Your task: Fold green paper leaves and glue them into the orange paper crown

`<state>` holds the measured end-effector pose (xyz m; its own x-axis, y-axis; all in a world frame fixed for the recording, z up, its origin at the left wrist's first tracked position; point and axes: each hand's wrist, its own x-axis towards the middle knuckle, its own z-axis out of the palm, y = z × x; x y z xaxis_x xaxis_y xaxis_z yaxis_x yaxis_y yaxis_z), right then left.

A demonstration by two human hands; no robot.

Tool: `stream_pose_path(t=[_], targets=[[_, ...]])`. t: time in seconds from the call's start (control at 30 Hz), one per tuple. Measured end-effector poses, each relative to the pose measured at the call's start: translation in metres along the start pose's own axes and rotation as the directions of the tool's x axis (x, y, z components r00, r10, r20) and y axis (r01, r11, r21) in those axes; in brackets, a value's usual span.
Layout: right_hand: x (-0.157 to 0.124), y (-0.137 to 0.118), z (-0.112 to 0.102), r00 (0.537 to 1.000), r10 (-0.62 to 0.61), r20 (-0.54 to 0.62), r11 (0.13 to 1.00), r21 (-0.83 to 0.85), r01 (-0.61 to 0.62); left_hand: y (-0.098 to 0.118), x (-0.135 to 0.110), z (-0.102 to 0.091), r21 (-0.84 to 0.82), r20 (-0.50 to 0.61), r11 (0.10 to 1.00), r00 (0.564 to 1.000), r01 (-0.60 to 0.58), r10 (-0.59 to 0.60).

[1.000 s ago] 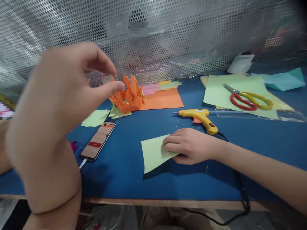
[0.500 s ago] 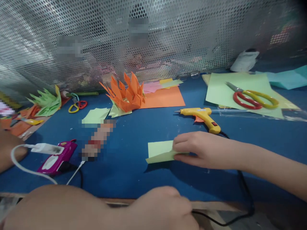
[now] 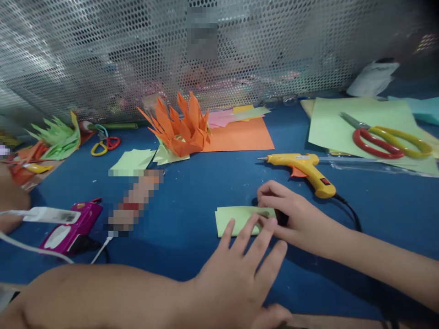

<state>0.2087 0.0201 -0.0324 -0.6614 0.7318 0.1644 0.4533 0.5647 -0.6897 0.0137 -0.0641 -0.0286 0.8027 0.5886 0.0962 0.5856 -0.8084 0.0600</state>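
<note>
A folded light green paper (image 3: 236, 218) lies flat on the blue table (image 3: 206, 183). My right hand (image 3: 291, 214) presses on its right end with fingers curled together. My left hand (image 3: 240, 274) reaches in from the lower left, fingers spread, its fingertips resting on the paper's near edge. Nothing is gripped in the left hand.
A yellow glue gun (image 3: 302, 167) lies just behind my right hand, its cable trailing right. An orange paper flower (image 3: 178, 128) and orange sheet (image 3: 240, 135) sit further back. Red and yellow scissors (image 3: 387, 139) rest on green paper at right. A pink device (image 3: 72, 228) and charger lie at left.
The paper has been folded flat into a strip. My left hand came down from in front of the camera and now lies spread on the paper's edge.
</note>
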Motion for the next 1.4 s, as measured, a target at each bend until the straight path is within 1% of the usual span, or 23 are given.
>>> stream_pose_path(t=[0.07,0.13,0.2,0.3,0.37,0.5,0.57,0.67,0.77,0.87,1.0,1.1,1.2,1.3,1.37,1.4], targets=[[0.0,0.0,0.002,0.999,0.016,-0.036,1.0,-0.016,-0.016,0.001,0.0,0.002,0.006,0.005,0.999,0.999,0.031,-0.031],[0.0,0.0,0.003,0.997,0.02,-0.079,0.999,-0.042,-0.024,0.002,-0.002,0.006,0.046,-0.031,0.997,0.997,0.069,-0.067],[0.0,-0.001,0.003,0.995,0.019,-0.103,0.998,-0.064,-0.026,0.003,-0.004,0.01,0.118,-0.109,0.989,0.991,0.09,-0.077],[-0.001,-0.001,0.004,0.995,0.035,-0.096,0.996,-0.074,-0.043,0.002,-0.007,0.014,0.221,-0.242,0.969,0.969,0.113,-0.058],[-0.001,0.0,0.004,0.995,0.042,-0.089,0.996,-0.072,-0.048,0.001,-0.007,0.014,0.237,-0.277,0.963,0.959,0.127,-0.058],[-0.003,0.003,0.007,0.996,0.027,-0.09,0.995,-0.09,-0.035,-0.004,-0.006,0.012,0.234,-0.244,0.964,0.968,0.123,-0.064],[-0.004,0.006,0.008,0.995,-0.003,-0.102,0.991,-0.132,-0.011,-0.005,-0.006,0.012,0.243,-0.233,0.962,0.97,0.123,-0.065],[-0.006,0.009,0.01,0.99,-0.06,-0.128,0.98,-0.196,0.034,-0.006,-0.008,0.012,0.24,-0.17,0.964,0.983,0.114,-0.074],[-0.006,0.009,0.01,0.99,-0.083,-0.111,0.979,-0.197,0.06,-0.005,-0.01,0.011,0.23,-0.111,0.968,0.991,0.102,-0.078],[-0.006,0.009,0.01,0.991,-0.09,-0.097,0.978,-0.196,0.07,-0.005,-0.01,0.01,0.229,-0.083,0.968,0.993,0.102,-0.085],[-0.004,0.006,0.009,0.99,-0.12,-0.074,0.967,-0.233,0.1,-0.005,-0.008,0.009,0.216,-0.049,0.971,0.994,0.104,-0.095],[-0.003,0.004,0.008,0.987,-0.145,-0.073,0.958,-0.26,0.121,-0.005,-0.008,0.01,0.225,-0.054,0.968,0.994,0.109,-0.099],[-0.004,0.004,0.007,0.982,-0.164,-0.093,0.952,-0.275,0.133,-0.004,-0.009,0.013,0.221,-0.105,0.968,0.99,0.119,-0.098],[-0.005,0.005,0.008,0.986,-0.152,-0.071,0.956,-0.264,0.129,-0.003,-0.008,0.015,0.216,-0.166,0.965,0.979,0.149,-0.114],[-0.007,0.007,0.011,0.987,-0.152,-0.05,0.959,-0.248,0.135,-0.004,-0.008,0.016,0.222,-0.186,0.963,0.976,0.155,-0.115],[-0.008,0.008,0.013,0.986,-0.155,-0.057,0.961,-0.241,0.137,-0.004,-0.008,0.016,0.23,-0.195,0.961,0.975,0.153,-0.108]])
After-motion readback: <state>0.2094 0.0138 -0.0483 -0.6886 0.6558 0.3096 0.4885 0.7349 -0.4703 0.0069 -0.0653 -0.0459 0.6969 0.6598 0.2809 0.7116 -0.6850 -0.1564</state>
